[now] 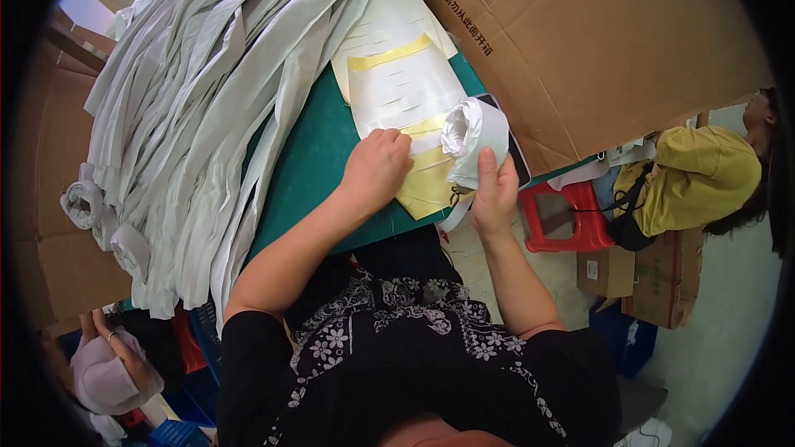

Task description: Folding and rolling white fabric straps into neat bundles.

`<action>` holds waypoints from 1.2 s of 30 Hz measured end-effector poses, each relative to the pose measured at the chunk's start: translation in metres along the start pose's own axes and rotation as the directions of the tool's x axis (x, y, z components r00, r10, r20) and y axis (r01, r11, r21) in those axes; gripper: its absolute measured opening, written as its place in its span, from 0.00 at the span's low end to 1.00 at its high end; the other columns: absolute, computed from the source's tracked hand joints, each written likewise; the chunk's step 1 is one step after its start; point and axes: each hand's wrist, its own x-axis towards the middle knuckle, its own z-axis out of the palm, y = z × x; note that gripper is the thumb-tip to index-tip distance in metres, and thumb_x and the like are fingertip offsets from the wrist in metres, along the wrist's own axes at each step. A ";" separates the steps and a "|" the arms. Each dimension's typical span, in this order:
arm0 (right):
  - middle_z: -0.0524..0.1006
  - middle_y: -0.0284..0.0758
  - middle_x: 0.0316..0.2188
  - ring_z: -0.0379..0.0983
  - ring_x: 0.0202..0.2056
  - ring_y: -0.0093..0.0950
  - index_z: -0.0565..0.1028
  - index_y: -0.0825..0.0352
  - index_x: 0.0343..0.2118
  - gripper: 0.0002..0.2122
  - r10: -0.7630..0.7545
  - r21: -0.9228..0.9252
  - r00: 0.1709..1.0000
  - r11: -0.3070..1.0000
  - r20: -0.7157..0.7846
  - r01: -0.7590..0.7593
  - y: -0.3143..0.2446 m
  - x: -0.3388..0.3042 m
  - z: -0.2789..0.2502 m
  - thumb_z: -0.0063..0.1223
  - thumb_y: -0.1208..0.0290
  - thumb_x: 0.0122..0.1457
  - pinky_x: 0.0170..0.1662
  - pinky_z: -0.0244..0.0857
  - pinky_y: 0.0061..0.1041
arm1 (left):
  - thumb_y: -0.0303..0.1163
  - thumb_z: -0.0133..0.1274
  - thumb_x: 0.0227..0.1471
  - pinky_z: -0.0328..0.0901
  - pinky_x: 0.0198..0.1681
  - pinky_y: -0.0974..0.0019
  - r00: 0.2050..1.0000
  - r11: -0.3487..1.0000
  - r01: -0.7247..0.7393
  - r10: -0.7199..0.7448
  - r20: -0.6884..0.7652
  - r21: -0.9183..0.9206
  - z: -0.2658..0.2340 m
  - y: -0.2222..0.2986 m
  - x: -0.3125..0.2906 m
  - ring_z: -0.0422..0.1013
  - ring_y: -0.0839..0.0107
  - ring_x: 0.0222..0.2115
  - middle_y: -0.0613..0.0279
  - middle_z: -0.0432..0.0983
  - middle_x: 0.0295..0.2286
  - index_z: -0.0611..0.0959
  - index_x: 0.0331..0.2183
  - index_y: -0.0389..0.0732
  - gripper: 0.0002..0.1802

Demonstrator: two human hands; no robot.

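My right hand [494, 192] grips a rolled-up white fabric strip [484, 132], thumb on its near side. Left of it, my left hand [378, 167] is closed, its curled fingers resting on a white and yellow sheet [402, 83] with small slits. Whatever those fingers pinch, if anything, is hidden. Under the roll, a dark flat object [517, 157] with rounded corners shows in part. Beneath lies a green tabletop [310, 174], and a second white and yellow sheet [385, 16] sits farther back.
Long pale grey-white fabric strips [190, 91] heap over the table's left side, ends hanging off the front. A large cardboard box [596, 33] stands at the right. Beyond are a red stool [567, 219], a person in yellow [704, 170] and, lower left, another person [116, 368].
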 end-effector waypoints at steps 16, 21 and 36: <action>0.68 0.37 0.45 0.64 0.46 0.24 0.62 0.71 0.48 0.18 -0.143 0.149 0.985 0.977 -0.093 0.156 0.051 -0.016 -0.007 0.39 0.61 0.62 0.50 0.57 0.23 | 0.27 0.45 0.44 0.68 0.23 0.63 0.989 0.932 -0.137 0.149 -0.008 0.334 0.013 0.005 0.053 0.74 0.64 0.23 0.59 0.74 0.21 0.73 0.26 0.40 0.03; 0.68 0.37 0.46 0.64 0.47 0.24 0.62 0.71 0.49 0.18 -0.141 0.057 0.989 0.988 -0.038 0.143 0.051 -0.018 -0.010 0.39 0.61 0.62 0.51 0.56 0.23 | 0.26 0.43 0.46 0.68 0.29 0.65 0.974 0.954 -0.091 0.145 -0.172 0.287 -0.001 -0.019 0.055 0.73 0.63 0.27 0.54 0.73 0.23 0.72 0.41 0.34 0.17; 0.75 0.34 0.34 0.69 0.35 0.20 0.69 0.73 0.43 0.16 0.033 -0.323 0.946 0.943 0.323 0.078 0.001 -0.003 0.038 0.45 0.63 0.60 0.38 0.63 0.19 | 0.44 0.37 0.58 0.48 0.20 0.80 0.898 0.348 -0.064 -0.389 -0.205 -0.936 -0.086 -0.023 -0.072 0.53 0.85 0.18 0.74 0.61 0.20 0.76 0.41 0.38 0.21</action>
